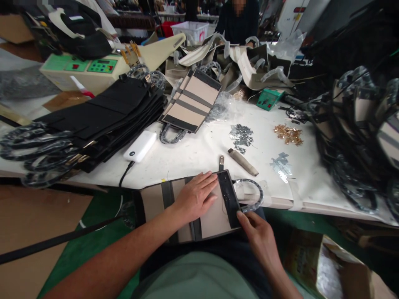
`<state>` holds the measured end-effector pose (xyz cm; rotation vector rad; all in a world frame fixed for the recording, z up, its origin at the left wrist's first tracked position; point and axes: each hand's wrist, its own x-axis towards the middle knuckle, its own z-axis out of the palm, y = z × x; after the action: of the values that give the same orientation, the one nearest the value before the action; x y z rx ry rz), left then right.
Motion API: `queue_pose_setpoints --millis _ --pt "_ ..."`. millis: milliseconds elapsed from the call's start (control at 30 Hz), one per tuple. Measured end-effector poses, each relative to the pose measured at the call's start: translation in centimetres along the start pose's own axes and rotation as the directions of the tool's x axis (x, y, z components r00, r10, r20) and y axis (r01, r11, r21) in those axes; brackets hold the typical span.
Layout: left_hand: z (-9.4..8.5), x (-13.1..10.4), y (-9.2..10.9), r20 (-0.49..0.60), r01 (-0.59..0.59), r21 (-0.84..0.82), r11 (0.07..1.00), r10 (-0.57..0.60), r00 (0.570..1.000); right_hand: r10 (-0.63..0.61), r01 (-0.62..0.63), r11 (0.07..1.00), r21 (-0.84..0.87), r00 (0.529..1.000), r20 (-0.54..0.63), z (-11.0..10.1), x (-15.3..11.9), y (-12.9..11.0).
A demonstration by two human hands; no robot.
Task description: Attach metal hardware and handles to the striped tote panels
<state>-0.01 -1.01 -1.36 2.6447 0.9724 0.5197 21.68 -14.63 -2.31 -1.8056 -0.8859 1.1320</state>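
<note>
A flat handbag panel [215,222] with beige lining and dark strips lies across the table's front edge and my lap. My left hand [195,197] rests flat on its lining, fingers stretched towards the black end strip [229,199]. At the near corner of that strip, my right hand [260,234] pinches the panel's edge between thumb and fingers. Beside it, a handle [260,189] wrapped in clear plastic loops out over the table. A short strap with a metal clasp [221,160] sticks out from the far edge. A worn brown tool or bar [243,162] lies just beyond.
Small metal plates [241,135], more flat plates [281,165] and gold-coloured fasteners [288,134] lie in piles. Stacked black bag panels [102,108] and a white power bank [140,146] are at left. More bags [352,124] crowd the right. Someone [238,20] sits opposite.
</note>
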Motion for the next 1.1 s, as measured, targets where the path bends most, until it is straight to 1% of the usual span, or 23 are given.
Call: queue_pose_setpoints --millis 33,67,100,133,167,200,233,267,300,333,367,433,533,700,900,1100 --pt "0.0 0.0 0.0 0.000 -0.001 0.001 1.000 0.001 1.000 -0.118 0.109 0.983 -0.149 0.992 -0.050 -1.1 -0.2 -0.5" --pt "0.0 0.0 0.1 -0.007 -0.002 0.002 1.000 0.002 1.000 -0.262 0.232 0.937 -0.261 0.961 -0.087 -1.9 -0.2 -1.3" --pt "0.1 -0.1 0.2 -0.016 -0.002 0.004 1.000 0.002 1.000 -0.412 0.359 0.870 -0.337 0.906 -0.100 -2.4 0.1 -2.2" --pt "0.1 -0.2 0.3 -0.026 -0.002 0.008 1.000 0.002 1.000 -0.546 0.480 0.787 -0.386 0.834 -0.076 -2.5 0.7 -3.2" --pt "0.2 -0.3 0.5 -0.033 0.002 0.013 1.000 -0.002 0.999 -0.655 0.591 0.694 -0.411 0.755 -0.022 -2.2 1.7 -4.2" --pt "0.3 -0.4 0.6 -0.037 0.009 0.019 1.000 -0.009 0.999 -0.725 0.676 0.608 -0.417 0.686 0.056 -1.6 2.9 -5.0" --pt "0.4 -0.5 0.8 -0.034 0.023 0.025 0.999 -0.022 0.999 -0.759 0.734 0.533 -0.420 0.635 0.147 -0.8 4.3 -5.7" --pt "0.5 -0.6 1.1 -0.028 0.041 0.029 0.999 -0.041 0.999 -0.768 0.758 0.484 -0.437 0.607 0.202 0.1 5.7 -6.1" --pt "0.6 -0.6 1.3 -0.020 0.062 0.033 0.998 -0.061 0.998 -0.762 0.759 0.453 -0.467 0.602 0.239 0.9 7.0 -6.2" --pt "0.7 -0.6 1.5 -0.014 0.081 0.036 0.996 -0.080 0.997 -0.752 0.749 0.435 -0.499 0.607 0.257 1.6 8.1 -6.1" --pt "0.7 -0.6 1.8 -0.008 0.097 0.039 0.995 -0.096 0.995 -0.743 0.733 0.426 -0.530 0.618 0.258 2.1 8.9 -5.8" --pt "0.8 -0.4 2.1 -0.004 0.122 0.046 0.991 -0.122 0.992 -0.735 0.709 0.417 -0.568 0.631 0.249 2.5 9.7 -5.1" --pt "0.8 0.0 2.1 0.012 0.144 0.050 0.988 -0.144 0.989 -0.726 0.701 0.397 -0.592 0.635 0.265 2.3 9.6 -4.7" --pt "0.5 0.4 1.8 0.061 0.147 0.057 0.988 -0.150 0.987 -0.695 0.702 0.362 -0.613 0.642 0.325 2.0 9.4 -5.0" --pt "0.4 0.5 1.7 0.087 0.135 0.068 0.989 -0.140 0.986 -0.660 0.706 0.350 -0.615 0.652 0.373 1.5 9.9 -4.9" --pt "0.5 0.5 1.6 0.091 0.133 0.065 0.989 -0.139 0.986 -0.650 0.699 0.324 -0.637 0.654 0.387 1.5 9.6 -5.0"
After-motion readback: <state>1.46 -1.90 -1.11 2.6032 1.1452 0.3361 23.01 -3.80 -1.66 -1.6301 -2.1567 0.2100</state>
